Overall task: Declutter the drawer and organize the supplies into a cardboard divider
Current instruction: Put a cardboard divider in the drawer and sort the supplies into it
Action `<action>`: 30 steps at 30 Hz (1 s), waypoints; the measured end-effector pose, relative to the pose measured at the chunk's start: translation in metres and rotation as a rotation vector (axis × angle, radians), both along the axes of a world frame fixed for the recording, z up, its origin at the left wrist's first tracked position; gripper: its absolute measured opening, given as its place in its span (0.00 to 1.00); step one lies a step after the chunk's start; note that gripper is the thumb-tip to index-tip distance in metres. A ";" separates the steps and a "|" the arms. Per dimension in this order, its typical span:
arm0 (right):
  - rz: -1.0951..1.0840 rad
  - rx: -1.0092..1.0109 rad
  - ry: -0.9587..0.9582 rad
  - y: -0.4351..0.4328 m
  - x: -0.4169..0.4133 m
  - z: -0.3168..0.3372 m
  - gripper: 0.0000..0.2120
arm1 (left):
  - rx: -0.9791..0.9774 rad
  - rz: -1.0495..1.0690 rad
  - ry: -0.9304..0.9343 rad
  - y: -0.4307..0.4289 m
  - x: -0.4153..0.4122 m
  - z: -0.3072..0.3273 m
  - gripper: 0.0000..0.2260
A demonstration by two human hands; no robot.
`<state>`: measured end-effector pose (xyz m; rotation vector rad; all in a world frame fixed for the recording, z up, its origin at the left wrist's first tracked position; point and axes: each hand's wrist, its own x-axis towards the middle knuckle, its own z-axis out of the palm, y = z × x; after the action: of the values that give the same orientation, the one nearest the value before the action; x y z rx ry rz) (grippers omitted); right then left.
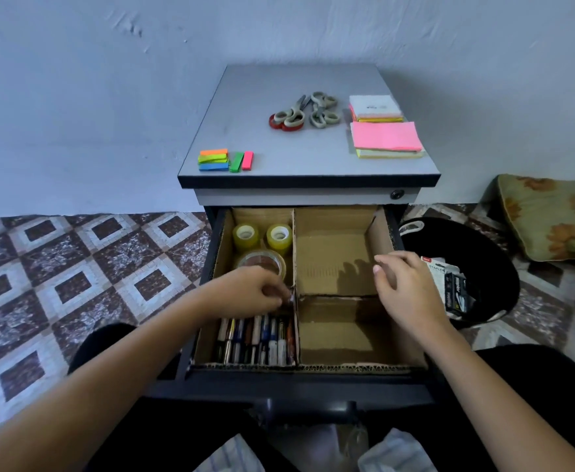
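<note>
Two hands at the open drawer (pixel 296 386) and its cardboard divider (pixel 333 247)

The left hand (pixel 255 289), fingers curled, met the divider's middle wall between the tape rolls (pixel 262 247) in the far-left compartment and the pens (pixel 257 338) in the near-left one; whether it pinched anything could not be told. The right hand (pixel 405 284) hovered over the right compartments, relaxed and holding nothing. On the cabinet top (pixel 262 107) lay scissors (pixel 306 110), sticky-note pads (pixel 384 137) and coloured page flags (pixel 224 160). A black bin (pixel 497 267) stood right of the drawer.
</note>
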<state>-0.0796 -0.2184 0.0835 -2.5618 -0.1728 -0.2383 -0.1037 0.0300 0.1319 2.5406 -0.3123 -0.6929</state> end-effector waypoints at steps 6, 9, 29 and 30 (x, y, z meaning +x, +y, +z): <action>0.069 0.086 -0.072 0.017 0.074 0.088 0.11 | -0.176 0.082 -0.301 -0.007 0.068 0.089 0.08; 0.101 0.089 -0.063 0.033 0.119 0.120 0.11 | -0.264 0.216 -0.321 -0.008 0.121 0.115 0.08; 0.187 -0.206 0.147 0.143 0.297 0.138 0.08 | 0.066 0.512 -0.144 0.013 0.316 0.097 0.07; 0.180 -0.212 0.152 0.144 0.297 0.138 0.11 | 0.052 0.524 -0.130 0.014 0.316 0.096 0.07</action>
<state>0.2177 -0.0741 0.2211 -2.7395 -0.3870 0.0461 0.2126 0.0441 0.2282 2.5561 0.3271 -0.3368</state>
